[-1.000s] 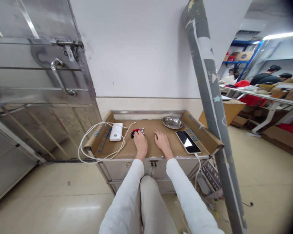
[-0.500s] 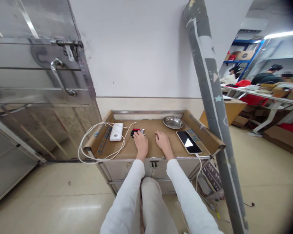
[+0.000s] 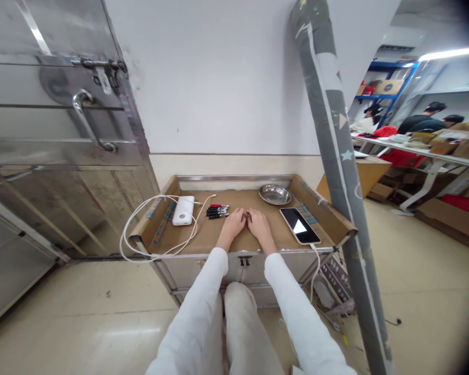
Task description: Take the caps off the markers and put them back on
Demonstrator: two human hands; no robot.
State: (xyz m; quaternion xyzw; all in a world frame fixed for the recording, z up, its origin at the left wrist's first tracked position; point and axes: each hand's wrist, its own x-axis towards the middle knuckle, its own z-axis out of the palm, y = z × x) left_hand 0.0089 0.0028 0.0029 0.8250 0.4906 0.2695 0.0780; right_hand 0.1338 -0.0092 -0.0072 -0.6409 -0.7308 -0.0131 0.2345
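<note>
The left hand [image 3: 233, 222] and right hand [image 3: 258, 224] are lying palm-down, touching side by side on the cardboard-covered top [image 3: 209, 238], fingers flat and holding nothing. The pens [image 3: 218, 211] are sitting just beyond the left hand, with a steel bowl [image 3: 274, 194] farther back.

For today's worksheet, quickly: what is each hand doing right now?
Left hand: open, flat on the cardboard, holding nothing.
Right hand: open, flat beside it, holding nothing.

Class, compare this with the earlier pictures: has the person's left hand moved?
Yes. The left hand has slid right, off the pens, and now rests beside the right hand.
</note>
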